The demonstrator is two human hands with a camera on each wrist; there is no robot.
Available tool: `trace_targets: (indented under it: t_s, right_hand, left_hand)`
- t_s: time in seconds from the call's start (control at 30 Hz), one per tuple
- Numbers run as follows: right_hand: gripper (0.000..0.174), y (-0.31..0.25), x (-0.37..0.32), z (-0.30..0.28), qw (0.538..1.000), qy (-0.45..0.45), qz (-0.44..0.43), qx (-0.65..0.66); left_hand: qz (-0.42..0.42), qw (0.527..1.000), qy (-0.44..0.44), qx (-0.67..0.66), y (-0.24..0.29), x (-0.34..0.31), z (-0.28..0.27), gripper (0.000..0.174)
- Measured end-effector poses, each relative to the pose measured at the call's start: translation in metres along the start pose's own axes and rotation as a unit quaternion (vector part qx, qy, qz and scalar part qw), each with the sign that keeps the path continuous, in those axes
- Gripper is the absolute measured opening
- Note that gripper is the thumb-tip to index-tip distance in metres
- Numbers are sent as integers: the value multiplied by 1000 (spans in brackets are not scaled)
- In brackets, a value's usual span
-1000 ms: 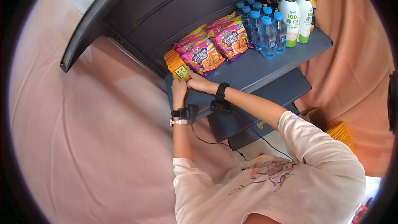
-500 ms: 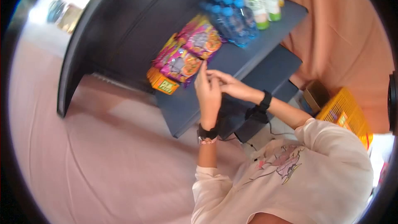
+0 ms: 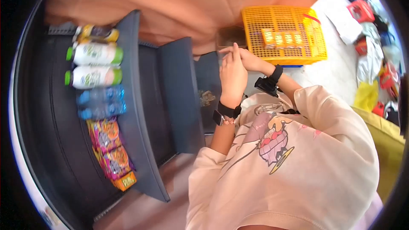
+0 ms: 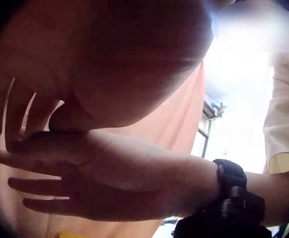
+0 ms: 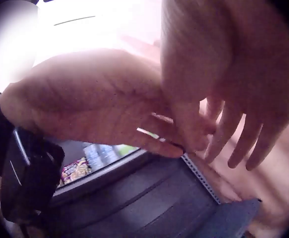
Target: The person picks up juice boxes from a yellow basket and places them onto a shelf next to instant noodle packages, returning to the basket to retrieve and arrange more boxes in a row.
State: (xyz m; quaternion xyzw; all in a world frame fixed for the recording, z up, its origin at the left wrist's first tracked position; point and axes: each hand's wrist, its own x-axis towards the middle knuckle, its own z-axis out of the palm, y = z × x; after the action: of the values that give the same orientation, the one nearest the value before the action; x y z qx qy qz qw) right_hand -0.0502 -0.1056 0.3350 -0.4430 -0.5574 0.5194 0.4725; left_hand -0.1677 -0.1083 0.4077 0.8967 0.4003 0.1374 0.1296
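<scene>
My left hand and right hand meet in front of my body, overlapping in the head view. Straight, slightly spread fingers show on the right hand in the right wrist view, where the left hand crosses against it. Neither hand holds anything. Beyond them, nearest the right hand, is a yellow plastic basket with several small orange packs. To the left, an orange box sits at the near end of the dark shelf, beside purple noodle packets.
Blue-capped water bottles, white bottles with green caps and a yellow-labelled bottle share the upper shelf. A lower shelf juts out beneath. A cardboard box adjoins the basket. Assorted goods lie at the right.
Both hands have left the orange box on the shelf and come together before my body. The head view has turned right, bringing the whole yellow basket into sight.
</scene>
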Motion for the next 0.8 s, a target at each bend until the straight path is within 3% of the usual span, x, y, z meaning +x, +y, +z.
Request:
trace_targets:
  t_s: [0.03, 0.07, 0.2, 0.27, 0.4, 0.5, 0.57, 0.67, 0.8]
  right_hand:
    - [43, 5, -15, -16, 996, 30, -12, -80]
    - [43, 11, -28, -29, 996, 40, -1, -80]
    - [38, 58, -70, -71, 974, 94, 86, -185]
    - [38, 87, -92, -87, 944, 68, 184, -264]
    - [37, 127, -120, -109, 954, 66, 247, -156]
    - [35, 151, -130, -120, 937, 78, 302, -156]
    - [33, 160, -128, -126, 935, 121, 322, -85]
    - [34, 176, -124, -141, 930, 111, 313, -157]
    - [38, 206, -127, -162, 901, 107, 394, -149]
  left_hand:
    - [37, 999, 8, -14, 10, 7, 17, 56]
    - [43, 999, -2, -23, 19, 11, 32, 56]
    - [79, 988, -121, -62, 41, 24, 83, 57]
    - [59, 951, -297, -69, 48, 31, 105, 58]
    - [112, 935, -335, -37, 58, 22, 148, 64]
    - [92, 923, -362, -92, 71, 31, 168, 67]
    - [37, 899, -428, -85, 79, 50, 171, 66]
    - [7, 887, -452, -90, 73, 73, 203, 62]
    - [-16, 881, -458, -122, 54, 92, 250, 59]
